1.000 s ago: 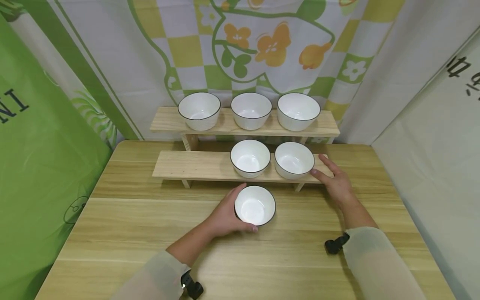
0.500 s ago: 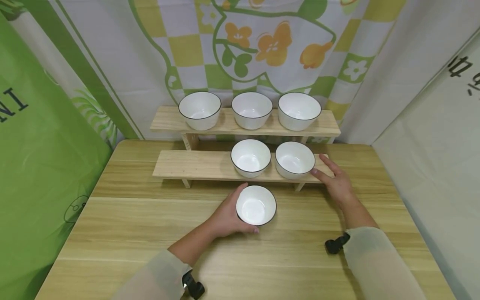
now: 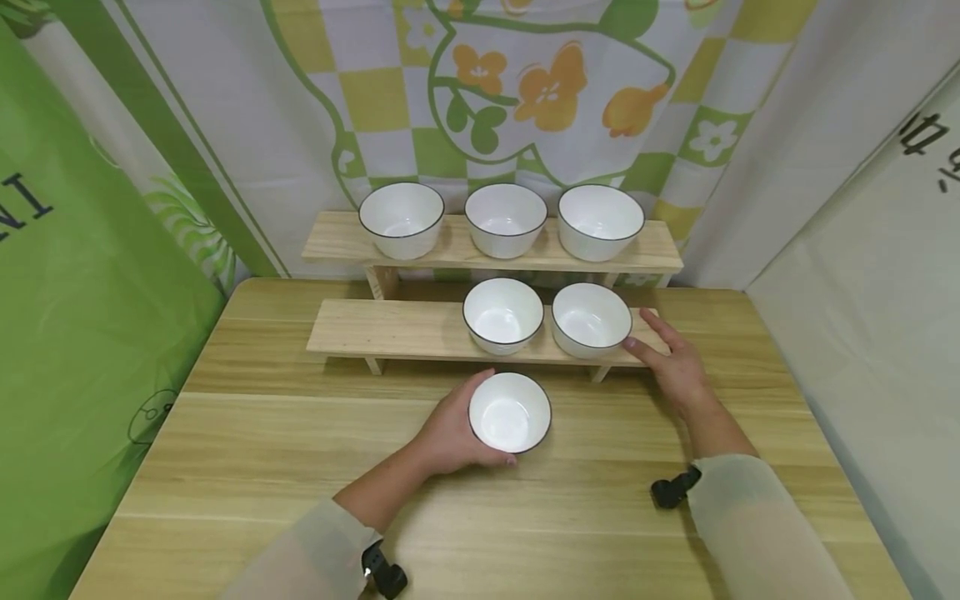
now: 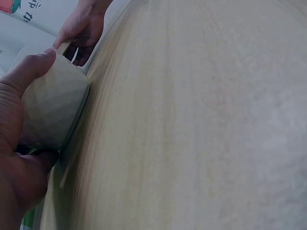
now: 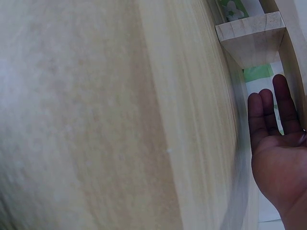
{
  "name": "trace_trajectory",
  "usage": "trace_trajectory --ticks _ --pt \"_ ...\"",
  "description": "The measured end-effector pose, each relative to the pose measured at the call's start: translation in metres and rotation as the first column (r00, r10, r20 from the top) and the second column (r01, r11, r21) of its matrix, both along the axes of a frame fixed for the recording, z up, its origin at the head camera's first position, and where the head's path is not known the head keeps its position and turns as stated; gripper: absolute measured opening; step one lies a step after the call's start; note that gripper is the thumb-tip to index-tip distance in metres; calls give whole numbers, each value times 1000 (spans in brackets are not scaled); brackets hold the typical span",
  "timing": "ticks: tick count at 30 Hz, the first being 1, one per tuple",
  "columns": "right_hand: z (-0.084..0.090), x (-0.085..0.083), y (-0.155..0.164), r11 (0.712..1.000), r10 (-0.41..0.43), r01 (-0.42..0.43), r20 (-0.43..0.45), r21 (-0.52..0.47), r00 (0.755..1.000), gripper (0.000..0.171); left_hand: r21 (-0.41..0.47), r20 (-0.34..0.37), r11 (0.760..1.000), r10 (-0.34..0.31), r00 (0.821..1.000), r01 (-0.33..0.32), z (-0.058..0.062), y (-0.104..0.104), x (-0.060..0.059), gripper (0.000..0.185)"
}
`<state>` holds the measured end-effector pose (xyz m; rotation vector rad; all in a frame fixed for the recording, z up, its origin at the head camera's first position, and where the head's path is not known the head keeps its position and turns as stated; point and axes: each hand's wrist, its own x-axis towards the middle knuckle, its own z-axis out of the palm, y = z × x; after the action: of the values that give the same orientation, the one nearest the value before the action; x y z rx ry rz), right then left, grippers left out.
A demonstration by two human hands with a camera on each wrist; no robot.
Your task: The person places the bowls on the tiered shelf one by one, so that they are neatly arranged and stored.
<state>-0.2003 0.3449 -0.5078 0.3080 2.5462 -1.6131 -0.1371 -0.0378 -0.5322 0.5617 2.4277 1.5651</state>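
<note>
My left hand (image 3: 459, 432) grips a white bowl (image 3: 512, 413) with a dark rim, just in front of the lower shelf. The thumb is on its near side and the fingers go round the left and far side. In the left wrist view the bowl (image 4: 53, 100) shows a faceted outer wall and hangs slightly above the table. My right hand (image 3: 677, 367) is at the right end of the lower shelf (image 3: 382, 327), thumb beside a white bowl (image 3: 591, 318) and a finger over the board. Three straight fingers (image 5: 257, 117) extend below the shelf in the right wrist view.
Another white bowl (image 3: 502, 315) stands mid-shelf. Three more, a left bowl (image 3: 401, 218), a middle bowl (image 3: 506, 220) and a right bowl (image 3: 600, 221), line the upper shelf (image 3: 333, 237). Both shelves stand on a wooden table (image 3: 285, 467), before a patterned curtain (image 3: 375, 100).
The bowl in my left hand moves slightly right, then back left. My right hand and the shelved bowls keep their places; the whole view shifts a little.
</note>
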Motion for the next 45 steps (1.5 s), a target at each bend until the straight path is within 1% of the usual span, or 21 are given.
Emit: trace_trajectory --ticks 4,7,12,18,23,30,37,42,45 --pt "1 1 -1 1000 -3 3 -4 -1 1000 92 -2 -9 1000 26 1000 -26 -1 -4 0 128" --pt "2 1 -1 1000 -7 7 -3 -6 1000 92 0 -9 999 48 999 -48 1 -8 0 127" --pt "2 1 -1 1000 -6 6 -9 -4 1000 92 3 3 997 81 997 -81 7 -15 0 127" --pt "2 1 -1 1000 -1 1 2 25 1000 90 -3 17 995 104 994 -104 13 -23 1 128" --pt "2 2 -1 1000 -2 2 8 22 1000 90 -11 15 992 125 992 -125 17 -31 2 128" --pt "2 2 -1 1000 -7 7 15 22 1000 91 -23 14 987 162 987 -162 26 -43 2 127" --pt "1 3 0 1000 -5 5 9 15 1000 91 -37 -17 985 170 985 -171 34 -55 1 126" --pt "0 2 1 1000 -4 4 1 15 1000 90 -43 -19 981 190 982 -190 43 -65 -1 126" --pt "0 2 1 1000 -3 3 -2 23 1000 91 -36 -7 976 213 977 -214 48 -72 -3 126"
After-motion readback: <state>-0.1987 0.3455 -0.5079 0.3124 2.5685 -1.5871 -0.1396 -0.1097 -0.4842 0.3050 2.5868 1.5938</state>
